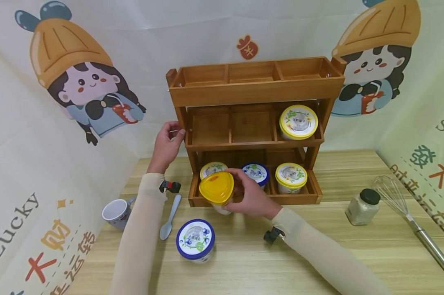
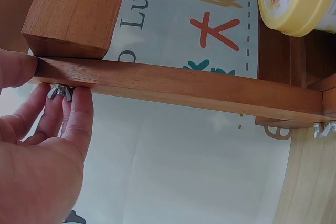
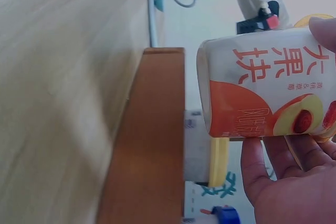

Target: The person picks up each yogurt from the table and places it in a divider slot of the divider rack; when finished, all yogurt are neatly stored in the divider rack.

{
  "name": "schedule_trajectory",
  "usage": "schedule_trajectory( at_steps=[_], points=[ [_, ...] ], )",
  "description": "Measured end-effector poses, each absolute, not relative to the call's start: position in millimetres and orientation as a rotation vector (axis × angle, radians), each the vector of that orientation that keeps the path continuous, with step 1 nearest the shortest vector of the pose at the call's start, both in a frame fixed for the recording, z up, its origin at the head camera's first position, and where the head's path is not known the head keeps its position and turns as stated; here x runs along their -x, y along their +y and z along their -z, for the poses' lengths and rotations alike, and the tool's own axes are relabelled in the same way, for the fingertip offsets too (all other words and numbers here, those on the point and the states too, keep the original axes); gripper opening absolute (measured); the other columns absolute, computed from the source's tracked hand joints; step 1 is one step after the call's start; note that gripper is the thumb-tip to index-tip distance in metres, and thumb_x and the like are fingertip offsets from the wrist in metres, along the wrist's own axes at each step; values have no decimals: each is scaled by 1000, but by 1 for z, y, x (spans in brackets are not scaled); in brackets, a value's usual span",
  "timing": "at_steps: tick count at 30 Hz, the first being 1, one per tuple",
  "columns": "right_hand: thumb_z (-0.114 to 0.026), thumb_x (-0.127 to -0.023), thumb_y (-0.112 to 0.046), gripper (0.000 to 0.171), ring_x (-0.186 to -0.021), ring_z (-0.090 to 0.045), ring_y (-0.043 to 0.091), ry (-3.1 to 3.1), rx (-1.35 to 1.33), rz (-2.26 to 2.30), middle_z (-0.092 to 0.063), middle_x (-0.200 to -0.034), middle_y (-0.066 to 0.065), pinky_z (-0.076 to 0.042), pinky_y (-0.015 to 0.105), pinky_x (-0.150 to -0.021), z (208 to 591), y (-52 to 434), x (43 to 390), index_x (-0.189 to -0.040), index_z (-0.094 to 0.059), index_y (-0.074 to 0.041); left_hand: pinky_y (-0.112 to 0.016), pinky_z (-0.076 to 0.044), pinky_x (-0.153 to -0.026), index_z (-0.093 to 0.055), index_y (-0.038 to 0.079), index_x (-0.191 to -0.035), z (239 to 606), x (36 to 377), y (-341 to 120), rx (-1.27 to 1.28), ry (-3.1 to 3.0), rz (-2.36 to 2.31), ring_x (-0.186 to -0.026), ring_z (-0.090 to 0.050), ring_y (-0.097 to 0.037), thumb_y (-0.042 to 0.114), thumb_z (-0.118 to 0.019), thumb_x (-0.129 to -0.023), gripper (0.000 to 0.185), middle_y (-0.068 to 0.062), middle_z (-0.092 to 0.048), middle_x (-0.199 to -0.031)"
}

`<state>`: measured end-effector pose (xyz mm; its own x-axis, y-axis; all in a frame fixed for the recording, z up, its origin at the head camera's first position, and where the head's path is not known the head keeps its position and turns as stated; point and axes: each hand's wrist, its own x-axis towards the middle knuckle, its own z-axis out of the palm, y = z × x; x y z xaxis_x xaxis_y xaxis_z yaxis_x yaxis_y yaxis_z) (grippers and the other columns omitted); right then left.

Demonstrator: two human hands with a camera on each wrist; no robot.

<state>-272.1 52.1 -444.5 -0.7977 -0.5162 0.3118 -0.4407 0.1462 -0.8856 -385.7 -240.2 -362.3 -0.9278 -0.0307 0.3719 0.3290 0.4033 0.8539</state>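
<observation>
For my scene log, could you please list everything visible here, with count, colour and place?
Wooden rack: one, brown, three tiers, at the table's back.
Yellow-lidded cups: three, middle tier right, bottom tier left and right.
Blue-lidded cups: two, one bottom tier centre, one on the table.
Orange-lidded cup: one, held before the bottom tier.
Mug: one, white, table left.
Spoon: one, pale blue, beside the mug.
Jar: one, black lid, table right.
Whisk: one, metal, far right.
Left hand: grips the rack's left post.
Right hand: holds the orange-lidded cup.
</observation>
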Motion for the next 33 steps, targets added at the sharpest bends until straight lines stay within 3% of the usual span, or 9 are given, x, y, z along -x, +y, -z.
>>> schedule_trajectory(
  at_steps=[18, 33],
  points=[
    [-90, -79, -10, 98, -135, -57, 28, 2472, 1055, 1836, -54, -151, 8, -51, 51, -114, 397, 89, 278, -159, -35, -11, -37, -53, -103, -53, 4, -143, 362, 386, -240, 266, -2331, 1548, -129, -61, -31, 31, -61, -107, 45, -17, -60, -142],
    [-90, -77, -2, 102, -138, -57, 28, 2627, 1091, 1950, -54, -152, 12, -51, 50, -115, 346, 112, 285, -161, -31, -7, -45, -52, -111, -52, 5, -145, 361, 386, -240, 247, -2350, 1547, -133, -60, -32, 33, -60, -108, 47, -17, -58, -144]
  ],
)
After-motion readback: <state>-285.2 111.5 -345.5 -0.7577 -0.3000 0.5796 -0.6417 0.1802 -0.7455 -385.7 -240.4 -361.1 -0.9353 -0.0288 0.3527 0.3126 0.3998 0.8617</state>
